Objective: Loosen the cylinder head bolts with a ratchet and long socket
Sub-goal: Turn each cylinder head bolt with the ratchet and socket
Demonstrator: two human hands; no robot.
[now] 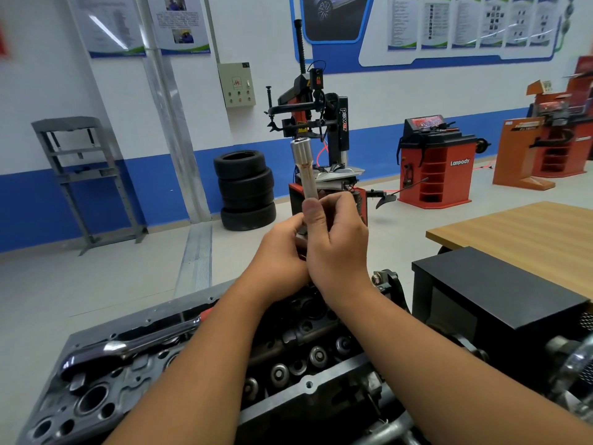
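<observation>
the scene is a workshop with a pale grey floor [96, 284] and white walls carrying a blue band low down. a stack of tyres [245, 191] stands against the wall, with a grey metal frame [83, 175] further left. behind the raised hands stands a black and red tyre changer [321, 123], and to the right of it a red wheel balancer [433, 162]. a wooden table [519, 229] sits at the right, with a black box [500, 297] just in front of it.

low in the view lies the cylinder head [288, 374], its valve springs and bolt holes showing, partly covered by both forearms. a ratchet [128, 345] rests on its left side, untouched, its handle end hidden behind the left forearm.

the long socket [303, 168] is held up in front of the tyre changer, upright and a little tilted, open end on top. the right hand [337, 239] has its fingers curled round the socket's lower part, thumb pressed along it. the left hand [282, 245] curls round something small and metallic at the socket's base; what that piece is cannot be made out, since the fingers cover it.

the tyre changer's column reads "power" and the balancer reads "lanpody". the wall posters [462, 20] and a grey control box [237, 85] carry print too small and blurred to read.
</observation>
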